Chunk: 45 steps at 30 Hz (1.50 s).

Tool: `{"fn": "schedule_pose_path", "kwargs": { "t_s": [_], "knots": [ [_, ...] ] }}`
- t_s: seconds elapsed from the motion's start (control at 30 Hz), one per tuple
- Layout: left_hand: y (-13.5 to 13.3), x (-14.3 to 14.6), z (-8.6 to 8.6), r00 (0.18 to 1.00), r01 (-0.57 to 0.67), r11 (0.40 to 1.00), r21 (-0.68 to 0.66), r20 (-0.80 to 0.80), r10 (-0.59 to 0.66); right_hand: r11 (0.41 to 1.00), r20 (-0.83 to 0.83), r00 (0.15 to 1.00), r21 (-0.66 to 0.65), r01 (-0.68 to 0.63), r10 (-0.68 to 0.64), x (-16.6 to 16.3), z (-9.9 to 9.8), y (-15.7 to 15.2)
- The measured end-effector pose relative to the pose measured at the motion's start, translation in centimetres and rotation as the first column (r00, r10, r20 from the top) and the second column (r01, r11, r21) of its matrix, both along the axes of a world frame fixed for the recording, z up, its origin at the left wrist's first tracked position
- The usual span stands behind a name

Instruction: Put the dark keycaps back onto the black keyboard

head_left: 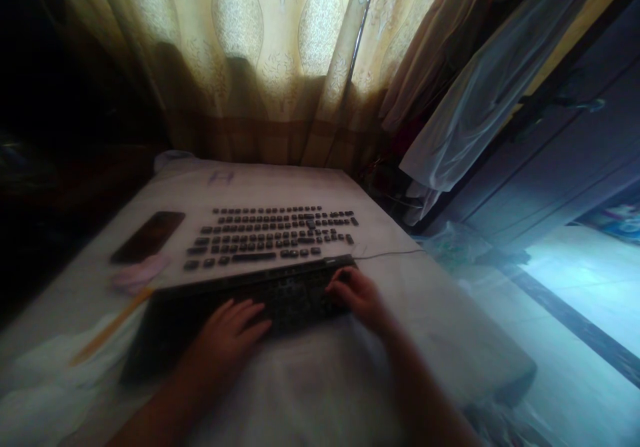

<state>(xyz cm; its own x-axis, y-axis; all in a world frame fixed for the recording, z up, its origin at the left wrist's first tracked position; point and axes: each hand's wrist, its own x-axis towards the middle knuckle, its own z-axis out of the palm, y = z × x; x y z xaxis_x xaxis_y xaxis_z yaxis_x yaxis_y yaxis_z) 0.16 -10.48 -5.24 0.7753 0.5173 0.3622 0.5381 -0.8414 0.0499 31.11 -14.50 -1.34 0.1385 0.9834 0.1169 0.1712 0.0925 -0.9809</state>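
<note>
A black keyboard [295, 297] lies slantwise on the white-covered table, its keys apparently removed over much of its face. My left hand [233, 330] rests flat on the keyboard's middle front, fingers stretched out and holding nothing. Over the keyboard's right end, my right hand [361, 299] is closed in a pinch. Something dark shows between its thumb and fingers, too small and blurred to name. Beyond the keyboard, loose black keycaps are set out in several rows, with a long space bar [254, 257] in the nearest row.
A dark phone [150, 237] and a pink cloth [139, 273] lie on the left. An orange-yellow stick [111, 327] sits on white, crumpled material [55, 360]. The keyboard's cable [390, 253] runs off the right edge. Curtains [280, 67] hang behind the table.
</note>
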Motion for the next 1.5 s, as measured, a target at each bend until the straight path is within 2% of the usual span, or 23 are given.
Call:
{"fn": "schedule_pose_path", "kwargs": {
  "t_s": [0.17,0.27,0.4,0.57,0.63,0.77,1.0,1.13,1.27,1.33,1.4,1.5],
  "knots": [
    [-0.1,-0.2,-1.0,1.0,-0.012,0.999,-0.036,0.022,0.013,0.992,0.226,0.967,0.031,-0.124,0.114,-0.2,0.2,-0.1],
    [-0.2,-0.2,-0.5,1.0,-0.01,0.997,-0.07,0.018,0.011,0.978,0.332,0.926,0.039,-0.204,0.18,0.0,1.0,-0.2],
    [-0.3,0.0,0.5,1.0,-0.007,0.993,-0.114,0.016,0.009,0.941,0.491,0.827,0.042,-0.335,0.273,0.0,2.2,-0.2],
    [-0.4,0.1,0.5,1.0,-0.014,0.992,-0.125,0.023,0.017,0.896,0.611,0.724,0.053,-0.441,0.32,0.1,2.4,0.1],
    [-0.4,0.1,0.4,0.999,-0.024,0.994,-0.109,0.031,0.028,0.896,0.607,0.726,0.049,-0.441,0.324,0.2,2.2,0.3],
    [-0.8,0.3,0.8,1.0,-0.03,0.996,-0.081,0.003,0.03,0.92,0.56,0.781,0.079,-0.383,0.277,0.2,1.6,0.2],
    [-1.8,2.7,2.2,1.0,0.0,1.0,-0.005,0.021,0.0,0.895,0.679,0.725,0.243,-0.375,0.12,-0.5,-0.2,-0.9],
    [-1.4,4.1,1.7,0.999,-0.028,0.998,-0.055,-0.017,0.027,0.929,0.617,0.782,0.238,-0.285,0.082,-0.8,-0.5,-1.1],
    [-1.1,4.4,1.4,0.997,-0.052,0.994,-0.096,-0.057,0.047,0.957,0.479,0.875,0.217,-0.195,0.07,-0.8,-0.8,-1.1],
    [-1.1,4.5,1.5,0.996,-0.054,0.993,-0.102,-0.077,0.046,0.975,0.343,0.938,0.194,-0.111,0.039,-0.7,-1.2,-1.1],
    [-1.2,4.5,1.7,0.995,-0.058,0.993,-0.104,-0.09,0.049,0.984,0.153,0.987,0.178,0.028,-0.056,-0.6,-1.6,-1.0],
    [-1.2,4.5,1.7,0.995,-0.067,0.992,-0.109,-0.082,0.058,0.971,-0.055,0.983,0.155,0.182,-0.176,-0.6,-1.8,-0.9]
  ]
}}
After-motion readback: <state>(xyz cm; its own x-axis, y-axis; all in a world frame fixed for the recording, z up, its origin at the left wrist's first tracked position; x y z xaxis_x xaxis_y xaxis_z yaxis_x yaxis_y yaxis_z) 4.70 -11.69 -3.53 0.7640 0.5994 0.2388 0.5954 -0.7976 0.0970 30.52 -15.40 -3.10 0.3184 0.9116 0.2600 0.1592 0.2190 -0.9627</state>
